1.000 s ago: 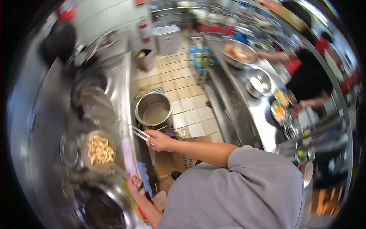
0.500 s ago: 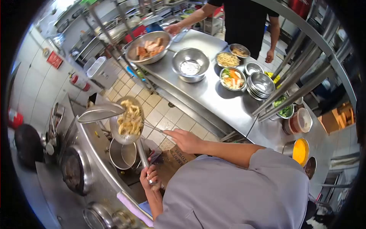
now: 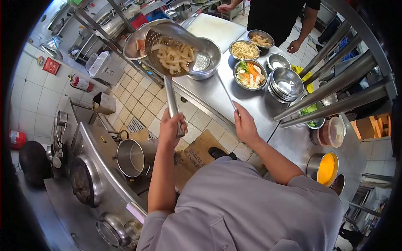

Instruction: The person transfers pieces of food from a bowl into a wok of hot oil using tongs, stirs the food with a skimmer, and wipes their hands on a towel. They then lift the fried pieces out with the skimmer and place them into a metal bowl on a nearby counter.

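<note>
My left hand [image 3: 172, 129] is closed around the thick handle of a perforated strainer [image 3: 155, 42]. Pale, glossy strips of food [image 3: 173, 56] lie in the strainer, which is held up and overlaps an empty steel mixing bowl [image 3: 214, 56] on the counter. In my right hand [image 3: 245, 125] is the thin handle of a ladle [image 3: 181, 32]. The ladle's bowl shows at the strainer's far rim, and part of its handle is hidden behind the strainer and mixing bowl.
On the steel counter [image 3: 209, 90] stand bowls of noodles [image 3: 245, 50], cut vegetables [image 3: 250, 75] and stacked empty bowls [image 3: 287, 83]. A large pan [image 3: 132, 46] sits behind the strainer. A deep pot [image 3: 130, 158] and wok [image 3: 86, 180] are at left. Another person [image 3: 272, 21] stands across the counter.
Strainer and ladle have swung from above the pot, up and right to the mixing bowl. Both my hands moved up with them, and the other person's hand has left the large pan.
</note>
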{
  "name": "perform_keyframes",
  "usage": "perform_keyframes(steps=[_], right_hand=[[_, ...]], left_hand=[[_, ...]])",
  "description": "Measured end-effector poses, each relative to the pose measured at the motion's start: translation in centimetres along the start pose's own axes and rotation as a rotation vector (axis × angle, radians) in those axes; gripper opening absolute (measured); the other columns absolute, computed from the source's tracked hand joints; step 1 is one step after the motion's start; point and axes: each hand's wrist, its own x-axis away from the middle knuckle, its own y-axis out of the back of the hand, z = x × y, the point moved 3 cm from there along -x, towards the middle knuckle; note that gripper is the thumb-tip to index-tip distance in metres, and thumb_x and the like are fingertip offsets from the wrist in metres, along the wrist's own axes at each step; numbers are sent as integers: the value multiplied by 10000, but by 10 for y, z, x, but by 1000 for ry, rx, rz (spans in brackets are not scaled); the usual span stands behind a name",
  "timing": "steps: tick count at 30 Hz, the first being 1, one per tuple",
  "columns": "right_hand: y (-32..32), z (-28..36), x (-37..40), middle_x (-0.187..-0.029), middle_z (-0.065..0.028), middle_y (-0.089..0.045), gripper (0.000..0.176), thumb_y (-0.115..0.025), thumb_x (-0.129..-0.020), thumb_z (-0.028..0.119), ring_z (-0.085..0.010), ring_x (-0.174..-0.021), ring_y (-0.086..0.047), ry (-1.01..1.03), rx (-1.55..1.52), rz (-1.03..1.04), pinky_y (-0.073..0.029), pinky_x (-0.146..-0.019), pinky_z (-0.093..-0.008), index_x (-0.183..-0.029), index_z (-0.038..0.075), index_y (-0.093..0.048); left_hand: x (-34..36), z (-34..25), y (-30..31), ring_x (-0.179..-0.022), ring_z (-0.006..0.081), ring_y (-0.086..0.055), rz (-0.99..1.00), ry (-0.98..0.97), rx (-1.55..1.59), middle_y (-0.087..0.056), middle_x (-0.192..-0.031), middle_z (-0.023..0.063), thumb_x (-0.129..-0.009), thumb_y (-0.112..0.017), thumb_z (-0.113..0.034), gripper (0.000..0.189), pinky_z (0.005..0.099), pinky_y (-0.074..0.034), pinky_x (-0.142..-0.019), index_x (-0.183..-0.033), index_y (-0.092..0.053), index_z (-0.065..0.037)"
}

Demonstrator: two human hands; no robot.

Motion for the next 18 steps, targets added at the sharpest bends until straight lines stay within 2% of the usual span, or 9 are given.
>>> perform_keyframes(steps=[2, 5, 6, 8, 12, 14, 15, 16, 18], right_hand=[[5, -5, -3, -838, -145, -520, 331, -431, -866, 45, -215, -711, -508, -15, -1, -57, -415, -662, -300, -1194, -1, -424], [10, -10, -4, -758, -98, -495, 321, -422, -885, 76, -164, -672, -474, -117, -9, -94, -404, -642, -278, -1196, -4, -410], [12, -8, -4, -758, -98, -495, 321, -422, -885, 76, -164, -672, -474, -120, -8, -84, -404, -642, -278, -1196, -4, -410], [13, 4, -9, -868, -160, -537, 313, -404, -885, 67, -232, -748, -543, -260, -114, -2, -430, -698, -312, -1185, -22, -407], [-8, 13, -12, -782, -90, -503, 308, -405, -893, 83, -157, -630, -482, -273, -221, 83, -411, -605, -275, -1189, -2, -403], [-32, 28, -14, -755, 13, -435, 339, -372, -919, 99, -31, -520, -324, -296, -588, 243, -293, -452, -170, -1254, 74, -332], [-41, 41, -16, -770, 10, -415, 364, -352, -928, 105, -24, -508, -299, -353, -697, 381, -277, -427, -160, -1286, 113, -283], [-49, 51, -19, -770, 10, -415, 364, -352, -928, 105, -24, -508, -299, -338, -701, 406, -277, -427, -160, -1286, 113, -283], [-78, 70, -16, -772, -9, -408, 381, -347, -934, 126, -28, -497, -294, -695, -1151, 717, -271, -422, -163, -1304, 130, -256]], left_hand=[[-16, 1, -4, -460, 125, -453, -30, -88, -137, -452, -666, 55, -768, -506, -40, 317, 261, -377, -383, -1057, -378, -47], [-29, -6, -6, -444, 137, -464, -55, -190, -179, -459, -654, 67, -763, -505, -19, 349, 252, -391, -377, -1071, -340, -21], [-30, -11, -6, -439, 137, -461, -64, -251, -186, -459, -653, 68, -760, -505, -17, 355, 251, -389, -375, -1073, -337, -19], [-25, -22, -6, -444, 133, -459, -85, -258, -196, -456, -655, 62, -765, -509, -26, 352, 243, -378, -375, -1074, -340, -32], [-6, -32, 7, -466, 98, -424, -82, -234, 42, -444, -692, 32, -793, -504, -59, 301, 224, -352, -389, -1067, -380, -66], [6, -22, 29, -470, 78, -418, 100, -166, 436, -420, -692, 20, -838, -471, -90, 304, 211, -363, -395, -1125, -373, -72], [17, -16, 38, -466, 48, -395, 226, -120, 635, -392, -689, -6, -865, -443, -121, 374, 208, -363, -395, -1224, -348, -76], [31, -9, 50, -466, 48, -395, 211, -146, 641, -392, -689, -6, -865, -443, -121, 374, 208, -363, -395, -1224, -348, -76], [66, 10, 72, -474, 39, -429, 347, -7, 1025, -416, -694, 1, -882, -389, -141, 437, 199, -359, -407, -1296, -277, -59]])
